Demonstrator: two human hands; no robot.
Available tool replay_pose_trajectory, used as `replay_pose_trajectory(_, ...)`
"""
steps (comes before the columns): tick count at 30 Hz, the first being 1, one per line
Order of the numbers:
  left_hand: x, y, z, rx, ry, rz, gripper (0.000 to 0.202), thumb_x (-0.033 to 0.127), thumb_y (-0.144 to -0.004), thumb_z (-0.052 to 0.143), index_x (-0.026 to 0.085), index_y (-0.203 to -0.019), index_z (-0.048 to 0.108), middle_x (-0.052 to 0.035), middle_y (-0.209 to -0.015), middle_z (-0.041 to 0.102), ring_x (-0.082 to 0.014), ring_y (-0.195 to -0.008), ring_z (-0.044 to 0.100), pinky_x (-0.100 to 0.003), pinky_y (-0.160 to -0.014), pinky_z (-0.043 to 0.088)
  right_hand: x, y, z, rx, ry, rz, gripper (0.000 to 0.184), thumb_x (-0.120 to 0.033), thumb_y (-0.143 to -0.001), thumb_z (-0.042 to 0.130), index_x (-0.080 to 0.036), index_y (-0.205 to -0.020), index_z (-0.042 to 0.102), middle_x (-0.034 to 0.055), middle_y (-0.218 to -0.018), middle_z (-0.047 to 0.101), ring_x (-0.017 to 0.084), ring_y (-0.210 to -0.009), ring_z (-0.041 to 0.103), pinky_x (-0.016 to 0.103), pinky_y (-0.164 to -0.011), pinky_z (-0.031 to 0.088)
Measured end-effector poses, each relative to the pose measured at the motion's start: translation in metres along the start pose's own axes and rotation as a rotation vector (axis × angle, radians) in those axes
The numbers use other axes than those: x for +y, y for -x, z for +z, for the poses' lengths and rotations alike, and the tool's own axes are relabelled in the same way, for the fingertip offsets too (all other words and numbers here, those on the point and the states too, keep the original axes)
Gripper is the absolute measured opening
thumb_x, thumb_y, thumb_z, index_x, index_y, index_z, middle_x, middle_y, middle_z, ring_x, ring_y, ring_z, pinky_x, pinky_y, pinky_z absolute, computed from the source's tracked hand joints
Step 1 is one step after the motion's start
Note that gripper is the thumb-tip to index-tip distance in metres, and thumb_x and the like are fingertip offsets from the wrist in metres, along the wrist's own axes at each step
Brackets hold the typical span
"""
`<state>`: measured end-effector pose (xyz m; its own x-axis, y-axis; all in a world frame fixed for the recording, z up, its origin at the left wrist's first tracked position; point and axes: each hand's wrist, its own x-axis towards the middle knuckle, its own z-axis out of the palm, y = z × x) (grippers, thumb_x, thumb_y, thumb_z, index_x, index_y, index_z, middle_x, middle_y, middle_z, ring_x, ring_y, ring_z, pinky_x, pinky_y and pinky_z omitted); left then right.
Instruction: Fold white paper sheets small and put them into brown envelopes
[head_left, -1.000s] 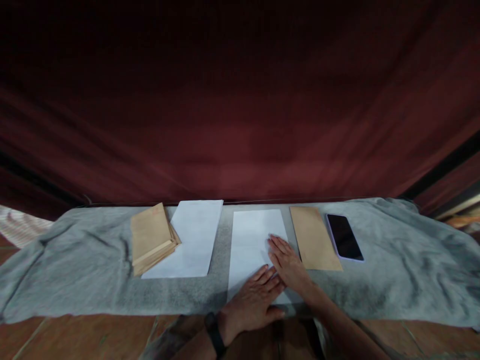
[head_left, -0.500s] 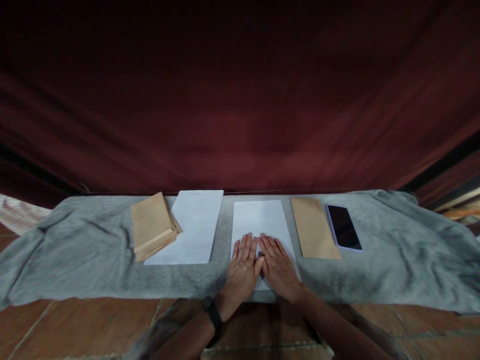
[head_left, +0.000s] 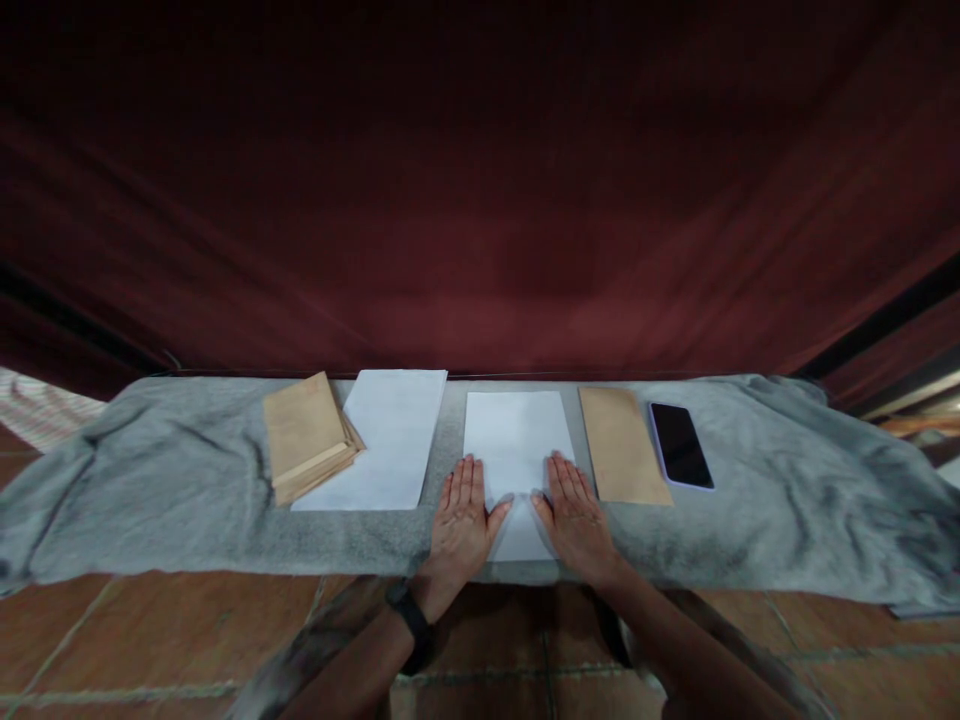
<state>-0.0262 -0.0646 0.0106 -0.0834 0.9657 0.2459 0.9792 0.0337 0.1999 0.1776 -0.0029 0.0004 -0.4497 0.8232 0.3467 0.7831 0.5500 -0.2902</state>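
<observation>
Two bare hands are lying palm down on a sheet of white paper (head_left: 517, 430) at the middle of a surface draped in a gray cloth (head_left: 780, 490); the left hand (head_left: 460, 520), with a black watch (head_left: 411, 625) circling its wrist, is resting across the paper's left edge, fingers straight and unclenched, thumb pointing inward; the right hand (head_left: 576, 515) is mirroring it at the right edge, flat and relaxed, its thumb also pointing inward, and a strip of white is showing between the two. To the left, a stack of white paper (head_left: 397, 440) is lying apart from the sheet; a fanned pile of brown envelopes (head_left: 304, 425) is overlapping its left side. To the right, a single brown envelope (head_left: 626, 450) is lying near the right hand; a dark-screened phone (head_left: 682, 447) in a lilac case is sitting just beside it. A deep red curtain (head_left: 480, 250) is hanging behind the surface; a reddish tiled floor (head_left: 150, 640) is showing below.
</observation>
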Motion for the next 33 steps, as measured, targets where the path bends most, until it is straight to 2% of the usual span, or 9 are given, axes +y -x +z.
replay_pose_trajectory(4,-0.003,0.003,0.001,0.028,-0.015,-0.033,0.084,0.064,-0.101,0.03,0.003,-0.158,0.028,-0.0245,-0.162,0.035,-0.0366,-0.152,0.031,-0.055,-0.124,0.031,0.004,0.004,-0.001,0.016,-0.009,0.028,0.066,-0.045,-0.105,0.04,-0.009,-0.16,0.03,0.0185,-0.163,0.035,0.032,-0.15,0.036,0.052,-0.123,0.031)
replay_pose_trajectory(9,-0.007,0.007,0.003,0.105,-0.013,-0.044,0.08,0.062,-0.103,0.028,0.008,-0.161,0.022,-0.0232,-0.161,0.036,-0.0356,-0.151,0.033,-0.056,-0.122,0.034,0.009,0.01,-0.001,0.018,-0.009,0.039,0.067,-0.046,-0.105,0.039,-0.009,-0.16,0.028,0.0191,-0.164,0.033,0.033,-0.15,0.036,0.053,-0.123,0.031)
replay_pose_trajectory(14,-0.01,0.004,-0.001,0.14,-0.025,-0.038,0.072,0.05,-0.105,0.033,0.009,-0.163,0.016,-0.0221,-0.162,0.036,-0.0357,-0.151,0.034,-0.057,-0.121,0.036,0.011,0.01,0.001,0.047,0.006,0.022,0.063,-0.039,-0.107,0.035,-0.011,-0.162,0.023,0.0181,-0.164,0.034,0.031,-0.15,0.036,0.053,-0.123,0.032)
replay_pose_trajectory(16,-0.003,0.0,-0.004,0.142,-0.04,-0.012,0.068,0.041,-0.106,0.033,0.012,-0.164,0.012,-0.0193,-0.163,0.034,-0.033,-0.152,0.032,-0.055,-0.121,0.035,0.006,0.007,0.002,0.071,0.013,-0.009,0.064,-0.036,-0.107,0.034,-0.012,-0.164,0.016,0.018,-0.164,0.034,0.03,-0.151,0.035,0.054,-0.122,0.033)
replay_pose_trajectory(19,0.015,-0.006,-0.003,0.081,-0.045,0.11,0.066,0.03,-0.105,0.033,0.011,-0.164,0.01,-0.0159,-0.165,0.032,-0.0272,-0.154,0.028,-0.05,-0.124,0.034,-0.01,0.004,0.003,0.057,0.0,-0.116,0.063,-0.032,-0.107,0.031,-0.01,-0.164,0.012,0.0172,-0.164,0.033,0.027,-0.152,0.033,0.051,-0.122,0.035)
replay_pose_trajectory(22,0.032,-0.008,0.005,0.007,-0.058,0.243,0.068,0.019,-0.1,0.035,0.009,-0.163,0.012,-0.016,-0.166,0.031,-0.0259,-0.155,0.026,-0.047,-0.124,0.033,-0.025,0.002,0.005,0.006,-0.018,-0.189,0.062,-0.031,-0.107,0.032,-0.009,-0.163,0.017,0.0166,-0.163,0.036,0.024,-0.151,0.034,0.047,-0.121,0.038)
replay_pose_trajectory(24,0.037,-0.008,0.011,-0.019,-0.08,0.271,0.07,0.015,-0.096,0.037,0.008,-0.162,0.015,-0.0168,-0.165,0.031,-0.0271,-0.155,0.024,-0.047,-0.124,0.032,-0.028,0.002,0.007,0.003,-0.005,-0.18,0.06,-0.033,-0.107,0.034,-0.007,-0.161,0.025,0.0177,-0.161,0.041,0.025,-0.15,0.037,0.047,-0.12,0.039)
replay_pose_trajectory(27,0.034,-0.008,0.016,-0.02,-0.092,0.256,0.068,0.015,-0.096,0.038,0.007,-0.161,0.019,-0.0173,-0.165,0.031,-0.0262,-0.155,0.023,-0.046,-0.125,0.031,-0.022,0.002,0.008,0.051,0.041,-0.163,0.059,-0.037,-0.107,0.038,-0.006,-0.158,0.034,0.0181,-0.158,0.045,0.026,-0.149,0.039,0.047,-0.121,0.037)
replay_pose_trajectory(33,0.017,-0.009,0.014,0.054,-0.086,0.113,0.06,0.03,-0.103,0.039,0.003,-0.156,0.033,-0.0212,-0.162,0.035,-0.0279,-0.154,0.028,-0.047,-0.124,0.032,-0.001,0.004,0.005,0.086,0.16,-0.103,0.063,-0.041,-0.106,0.042,-0.005,-0.158,0.033,0.0198,-0.159,0.043,0.029,-0.148,0.04,0.046,-0.121,0.034)
